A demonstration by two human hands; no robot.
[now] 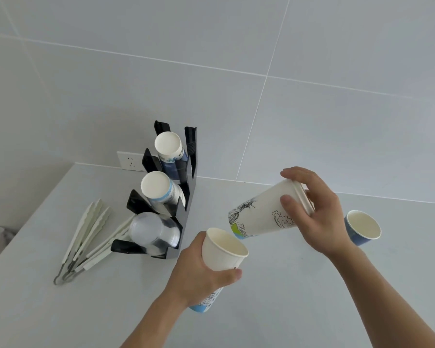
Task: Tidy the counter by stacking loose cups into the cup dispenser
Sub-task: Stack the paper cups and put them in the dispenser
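Note:
My left hand (199, 275) grips a tall white paper cup (224, 249), mouth up and tilted toward me. My right hand (314, 209) holds a stack of white printed cups (259, 217) by the rim end, lying nearly sideways with its base pointing at the mouth of the left cup. The base hovers just above that rim, not inside it. A black cup dispenser (186, 197) stands left of my hands with three slots: white cups in the back two (167, 145) (156, 184), clear plastic cups (148, 229) in the front one. A loose blue cup (362, 227) stands upright behind my right wrist.
White plastic tongs (86, 234) lie on the grey counter left of the dispenser. A wall socket (129, 160) sits behind it on the tiled wall. The counter's left edge runs diagonally at the far left.

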